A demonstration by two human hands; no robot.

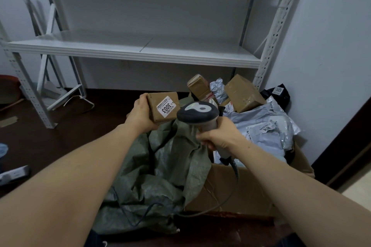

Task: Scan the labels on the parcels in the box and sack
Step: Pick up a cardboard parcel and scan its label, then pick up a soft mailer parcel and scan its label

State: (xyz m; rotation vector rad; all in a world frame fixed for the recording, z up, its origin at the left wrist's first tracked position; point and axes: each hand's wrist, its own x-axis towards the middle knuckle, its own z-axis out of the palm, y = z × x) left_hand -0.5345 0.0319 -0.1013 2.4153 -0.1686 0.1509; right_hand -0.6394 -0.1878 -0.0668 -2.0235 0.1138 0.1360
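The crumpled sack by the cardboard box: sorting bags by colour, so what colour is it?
Dull grey-green woven sack, best seen in the head view.

Mid-frame, the small brown parcel (158, 115) held in the left hand (141, 110) carries a white label (166, 106) with the large black number "3003", lying sideways; the fine print and dark strip beside it are too small to read. At the right, a creased label (266, 127) on a grey mailer bag (259, 116) reads "1014", also sideways. Higher, at the pile's right edge, a small label (278, 90) on a black bag (285, 97) reads "2023". A red-printed label (229, 108) on a small carton (224, 102) is illegible, as is the faint mark on the scanner (197, 113) in the right hand (218, 136).
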